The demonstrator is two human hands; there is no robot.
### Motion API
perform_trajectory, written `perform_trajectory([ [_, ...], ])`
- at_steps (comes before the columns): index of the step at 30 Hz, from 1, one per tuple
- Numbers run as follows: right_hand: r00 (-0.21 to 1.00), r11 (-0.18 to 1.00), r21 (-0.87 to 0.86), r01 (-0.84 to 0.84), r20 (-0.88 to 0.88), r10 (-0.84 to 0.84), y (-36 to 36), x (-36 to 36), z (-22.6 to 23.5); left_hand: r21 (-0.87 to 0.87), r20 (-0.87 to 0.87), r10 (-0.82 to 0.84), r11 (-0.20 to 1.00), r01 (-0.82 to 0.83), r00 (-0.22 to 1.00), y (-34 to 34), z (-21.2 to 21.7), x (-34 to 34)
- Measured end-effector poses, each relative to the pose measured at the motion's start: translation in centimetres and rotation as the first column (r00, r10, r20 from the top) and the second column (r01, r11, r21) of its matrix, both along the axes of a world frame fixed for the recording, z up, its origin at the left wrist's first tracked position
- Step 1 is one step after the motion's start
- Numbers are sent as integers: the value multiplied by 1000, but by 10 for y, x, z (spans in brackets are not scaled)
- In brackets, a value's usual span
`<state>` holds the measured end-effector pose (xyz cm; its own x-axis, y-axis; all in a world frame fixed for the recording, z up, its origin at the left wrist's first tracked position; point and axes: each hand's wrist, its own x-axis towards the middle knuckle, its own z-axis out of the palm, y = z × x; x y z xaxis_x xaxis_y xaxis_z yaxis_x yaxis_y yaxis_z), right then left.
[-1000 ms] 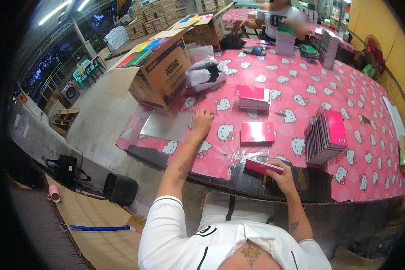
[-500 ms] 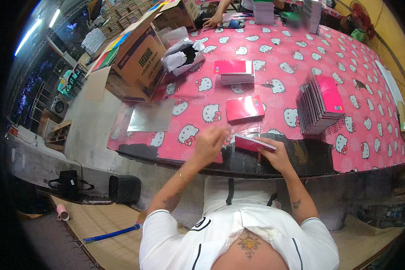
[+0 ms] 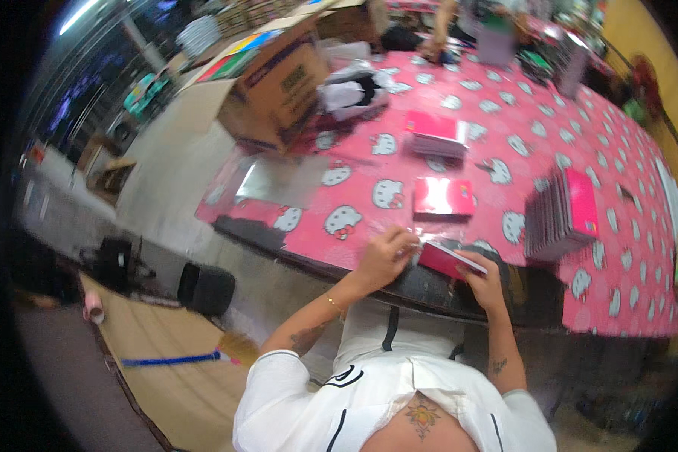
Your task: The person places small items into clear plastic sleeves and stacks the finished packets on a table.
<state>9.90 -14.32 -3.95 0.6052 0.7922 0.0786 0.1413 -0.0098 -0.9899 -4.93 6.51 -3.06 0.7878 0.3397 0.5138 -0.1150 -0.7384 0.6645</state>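
My right hand (image 3: 484, 282) grips a thin pink-red notebook (image 3: 443, 261) by its right end, tilted at the table's near edge. My left hand (image 3: 389, 256) is at the notebook's left end, fingers pinched together; what lies between them is too blurred to make out. Clear shiny film (image 3: 423, 233) shows beside those fingertips. Just beyond, a small stack of pink notebooks (image 3: 444, 197) lies on the table, its top reflecting light. Farther back sits another stack of pink notebooks (image 3: 436, 135). To the right stands a taller pile of spiral-bound notebooks (image 3: 561, 215) with pink covers.
A pink patterned cover (image 3: 369, 169) lies over the table, with a dark bare strip along the near edge. A silver sheet (image 3: 279, 181) rests at the left. Behind it stand a large open cardboard box (image 3: 273, 102) and crumpled white wrapping (image 3: 346, 96). Another person's arm (image 3: 442, 30) reaches in at the far side.
The view has swung, so the table appears shifted right and lower. My left hand has come closer to the notebook's left end. The right hand still holds the notebook.
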Motion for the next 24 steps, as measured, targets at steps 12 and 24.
perform_trajectory([
  [12, 998, 998, 20, -54, 23, 53, -7, 5, -12, 108, -46, -219, 969, 223, 975, 11, 6, 1],
  [24, 1000, 999, 39, -27, -16, 27, -12, 4, -18, 136, -163, -286, 941, 309, 944, 4, 19, 4],
])
